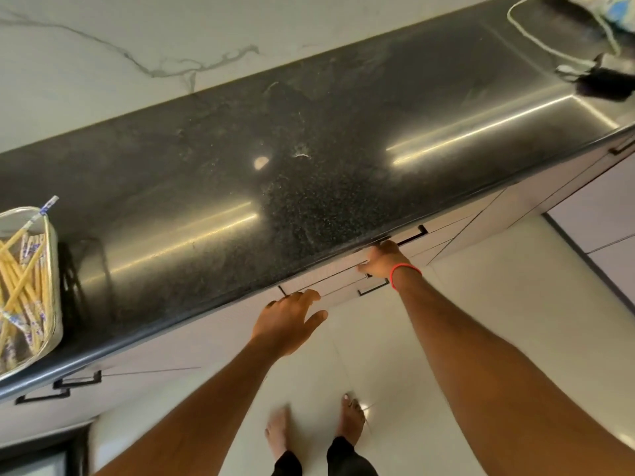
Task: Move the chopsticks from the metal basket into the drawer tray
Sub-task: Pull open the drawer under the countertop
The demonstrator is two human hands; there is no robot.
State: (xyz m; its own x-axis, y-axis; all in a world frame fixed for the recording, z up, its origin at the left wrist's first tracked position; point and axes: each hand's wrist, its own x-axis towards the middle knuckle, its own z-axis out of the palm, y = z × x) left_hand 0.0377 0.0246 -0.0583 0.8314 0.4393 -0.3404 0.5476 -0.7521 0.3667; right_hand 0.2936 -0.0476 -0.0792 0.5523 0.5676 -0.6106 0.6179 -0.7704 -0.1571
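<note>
Two hands reached to the drawer fronts under the dark bench [309, 187]. The right hand [383, 261] was curled at the top drawer [330, 277], fingers tucked under the bench edge near a black handle [410, 238]; whether it gripped the handle I could not tell. The left hand [287, 322] was loosely open, fingers spread, holding nothing, its fingertips at the bench edge. The drawer looked barely open or shut. The chopsticks [20, 280] lay in the basket [51, 255] at the bench's far left, well apart from both hands.
</note>
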